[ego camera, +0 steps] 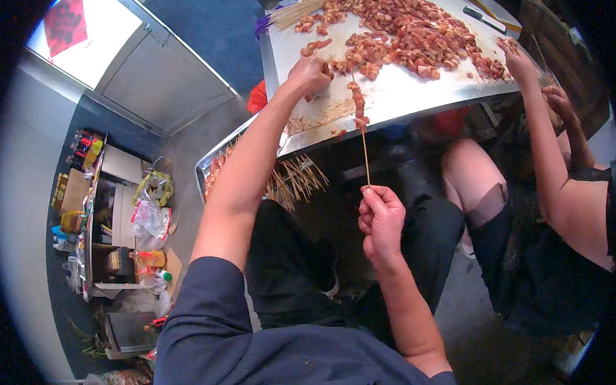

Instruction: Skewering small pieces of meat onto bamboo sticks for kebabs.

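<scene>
My right hand [383,215] pinches the lower end of a bamboo skewer [365,156] between thumb and fingers. Several pieces of raw meat [359,102] are threaded on its upper part, and the tip points away from me over the metal table [324,104]. To the left of that tip, my left hand [310,75] rests low over the tabletop with curled fingers. Small meat bits lie around its fingertips; whether it grips one is hidden. Just beyond both hands spreads a large heap of cut raw meat [410,30].
Bare skewers [299,9] lie at the table's far left. A tray [202,176] of loaded skewers stands below my left forearm. On the right, another person's hands [518,60] work at the table near a black-handled tool [479,16]. A cluttered shelf [96,210] stands left.
</scene>
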Demonstrator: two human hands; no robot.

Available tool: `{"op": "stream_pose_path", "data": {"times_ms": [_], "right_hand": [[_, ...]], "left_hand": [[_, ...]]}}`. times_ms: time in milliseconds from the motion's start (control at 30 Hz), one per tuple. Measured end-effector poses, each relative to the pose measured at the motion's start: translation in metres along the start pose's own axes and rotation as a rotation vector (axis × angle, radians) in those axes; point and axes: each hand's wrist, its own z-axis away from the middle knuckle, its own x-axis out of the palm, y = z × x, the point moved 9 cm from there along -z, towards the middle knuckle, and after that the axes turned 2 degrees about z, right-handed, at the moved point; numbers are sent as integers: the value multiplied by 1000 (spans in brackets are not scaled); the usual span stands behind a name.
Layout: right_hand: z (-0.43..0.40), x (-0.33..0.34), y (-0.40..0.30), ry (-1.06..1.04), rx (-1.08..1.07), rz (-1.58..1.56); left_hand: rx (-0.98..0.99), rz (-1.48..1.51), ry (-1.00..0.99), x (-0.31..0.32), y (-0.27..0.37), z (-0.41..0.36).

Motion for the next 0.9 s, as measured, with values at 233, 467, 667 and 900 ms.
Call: {"op": "stream_pose_path", "data": {"times_ms": [233, 467, 667, 900], "right_hand": [[-1, 0, 2, -5, -6, -6], [-1, 1, 3, -15, -1, -2], [-2, -1, 4, 7, 9, 6], [1, 1, -1, 2, 19, 3]], "left_hand": [[-54, 519, -85, -15, -10, 41], [145, 603, 1, -37, 1, 44], [27, 371, 287, -54, -20, 11], [310, 254, 333, -19, 14, -15]]}}
